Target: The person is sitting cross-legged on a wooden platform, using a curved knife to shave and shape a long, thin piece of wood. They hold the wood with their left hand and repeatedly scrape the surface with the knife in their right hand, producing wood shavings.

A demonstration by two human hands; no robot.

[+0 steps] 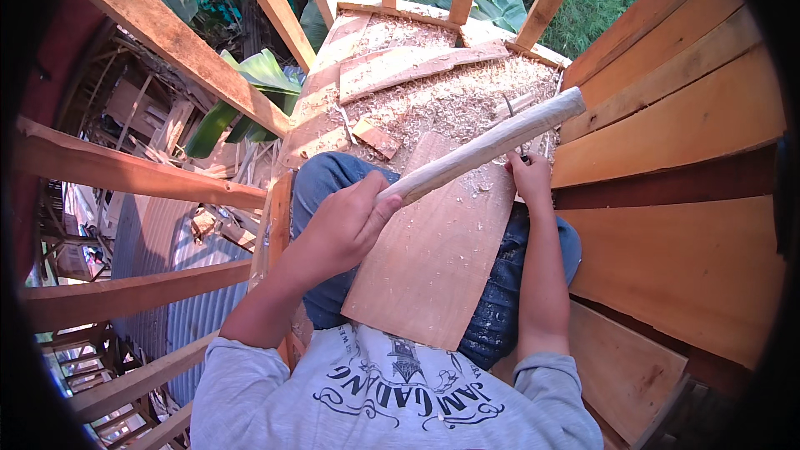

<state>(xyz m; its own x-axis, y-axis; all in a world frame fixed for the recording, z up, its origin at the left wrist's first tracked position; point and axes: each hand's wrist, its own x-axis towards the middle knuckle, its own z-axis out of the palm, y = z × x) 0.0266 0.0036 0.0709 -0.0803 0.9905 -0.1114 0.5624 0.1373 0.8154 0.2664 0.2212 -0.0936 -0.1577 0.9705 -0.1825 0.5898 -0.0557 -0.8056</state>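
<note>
My left hand (350, 223) is wrapped round the lower end of a pale, whittled wooden stick (487, 147), which slants up to the right across the view. On the right, my right hand (531, 177) grips a thin-bladed knife (510, 107). Its blade points away from me and passes behind the stick, so part of it is hidden. Across my lap lies a flat wooden board (421, 258), with a few shavings on its far part. The stick is above this board.
Wood shavings (467, 87) cover the floor ahead, around a long wooden offcut (408, 71) and a small wood block (377, 138). Wooden railing bars (146, 168) run along the left and far sides. A plank wall (667, 242) stands close on my right.
</note>
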